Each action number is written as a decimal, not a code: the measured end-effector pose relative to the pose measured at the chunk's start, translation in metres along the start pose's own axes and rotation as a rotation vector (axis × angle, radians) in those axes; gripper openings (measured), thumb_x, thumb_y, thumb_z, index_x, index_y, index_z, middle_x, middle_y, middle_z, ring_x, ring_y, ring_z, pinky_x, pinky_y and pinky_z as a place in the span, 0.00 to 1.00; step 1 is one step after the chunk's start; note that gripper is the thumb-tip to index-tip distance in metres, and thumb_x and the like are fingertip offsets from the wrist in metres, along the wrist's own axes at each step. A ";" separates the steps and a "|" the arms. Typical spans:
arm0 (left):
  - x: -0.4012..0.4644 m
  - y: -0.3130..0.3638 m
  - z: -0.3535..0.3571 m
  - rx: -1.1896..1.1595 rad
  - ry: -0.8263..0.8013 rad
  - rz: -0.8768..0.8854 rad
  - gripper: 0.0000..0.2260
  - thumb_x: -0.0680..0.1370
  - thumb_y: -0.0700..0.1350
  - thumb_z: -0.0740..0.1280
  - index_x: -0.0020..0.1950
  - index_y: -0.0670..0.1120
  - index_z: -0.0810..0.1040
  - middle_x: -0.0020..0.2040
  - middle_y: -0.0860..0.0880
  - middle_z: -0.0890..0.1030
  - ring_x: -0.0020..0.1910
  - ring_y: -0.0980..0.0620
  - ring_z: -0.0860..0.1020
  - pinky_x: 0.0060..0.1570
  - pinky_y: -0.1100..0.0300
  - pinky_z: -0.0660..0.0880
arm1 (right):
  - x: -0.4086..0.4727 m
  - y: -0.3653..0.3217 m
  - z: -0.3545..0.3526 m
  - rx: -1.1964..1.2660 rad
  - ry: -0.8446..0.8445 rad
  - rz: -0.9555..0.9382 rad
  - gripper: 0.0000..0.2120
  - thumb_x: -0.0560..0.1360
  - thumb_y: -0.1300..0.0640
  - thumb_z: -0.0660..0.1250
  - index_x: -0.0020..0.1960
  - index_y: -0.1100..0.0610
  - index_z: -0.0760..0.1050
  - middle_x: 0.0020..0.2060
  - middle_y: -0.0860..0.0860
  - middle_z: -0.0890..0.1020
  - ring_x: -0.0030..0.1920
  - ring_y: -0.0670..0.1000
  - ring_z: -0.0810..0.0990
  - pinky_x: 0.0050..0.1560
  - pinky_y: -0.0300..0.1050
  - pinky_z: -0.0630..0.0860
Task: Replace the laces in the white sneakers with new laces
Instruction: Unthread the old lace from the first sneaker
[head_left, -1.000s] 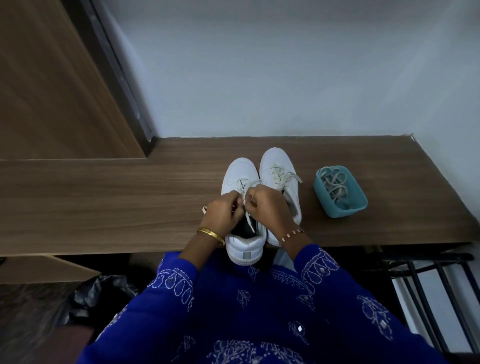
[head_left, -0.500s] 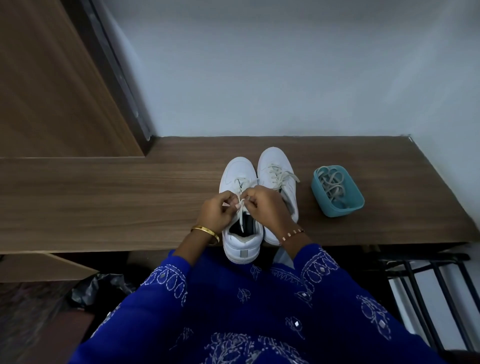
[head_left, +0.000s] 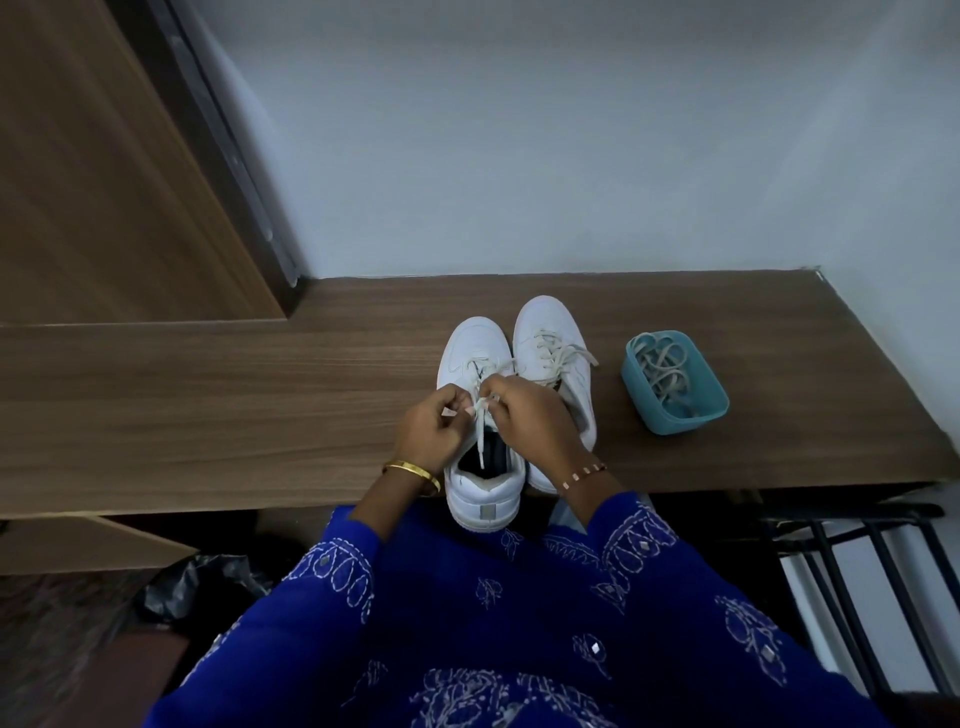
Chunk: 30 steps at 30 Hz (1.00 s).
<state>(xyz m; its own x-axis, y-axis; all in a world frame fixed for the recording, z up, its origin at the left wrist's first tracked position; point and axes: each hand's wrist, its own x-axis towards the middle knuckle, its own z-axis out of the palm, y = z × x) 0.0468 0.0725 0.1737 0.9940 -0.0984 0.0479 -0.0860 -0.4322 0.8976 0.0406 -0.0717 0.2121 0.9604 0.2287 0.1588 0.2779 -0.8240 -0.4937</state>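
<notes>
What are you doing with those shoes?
A person is working on the lace of the left white sneaker. The left hand and right hand each pinch it above the shoe's opening. The other sneaker beside it is laced. A blue tub of loose laces waits on the wooden bench.

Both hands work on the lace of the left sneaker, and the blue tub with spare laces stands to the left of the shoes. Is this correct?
Not quite. The head view shows the blue tub to the right of the shoes. The rest holds: both hands work on the lace of the left sneaker.
</notes>
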 end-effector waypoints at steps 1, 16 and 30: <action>0.000 0.000 0.000 0.014 -0.003 0.000 0.03 0.70 0.46 0.62 0.37 0.50 0.73 0.34 0.54 0.75 0.35 0.52 0.74 0.40 0.55 0.72 | 0.001 -0.001 0.001 -0.015 0.008 -0.002 0.09 0.76 0.62 0.59 0.53 0.61 0.76 0.44 0.58 0.81 0.43 0.58 0.78 0.40 0.45 0.70; 0.005 0.004 -0.001 -0.174 -0.002 -0.045 0.12 0.74 0.36 0.68 0.35 0.50 0.74 0.33 0.53 0.74 0.31 0.62 0.72 0.37 0.66 0.70 | 0.006 -0.005 0.003 -0.052 -0.031 0.056 0.07 0.77 0.62 0.58 0.52 0.62 0.71 0.43 0.59 0.80 0.44 0.60 0.78 0.40 0.48 0.70; 0.000 0.014 -0.004 -0.200 -0.023 -0.082 0.09 0.77 0.38 0.64 0.39 0.49 0.71 0.35 0.53 0.74 0.33 0.61 0.72 0.36 0.69 0.70 | 0.000 -0.003 0.005 0.046 0.050 0.085 0.09 0.76 0.65 0.59 0.55 0.62 0.73 0.34 0.57 0.78 0.35 0.56 0.76 0.36 0.42 0.66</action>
<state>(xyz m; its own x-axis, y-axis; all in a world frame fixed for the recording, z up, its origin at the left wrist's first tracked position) 0.0461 0.0696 0.1881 0.9951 -0.0918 -0.0374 0.0130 -0.2531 0.9674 0.0400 -0.0664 0.2097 0.9787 0.1322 0.1568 0.1974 -0.8144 -0.5457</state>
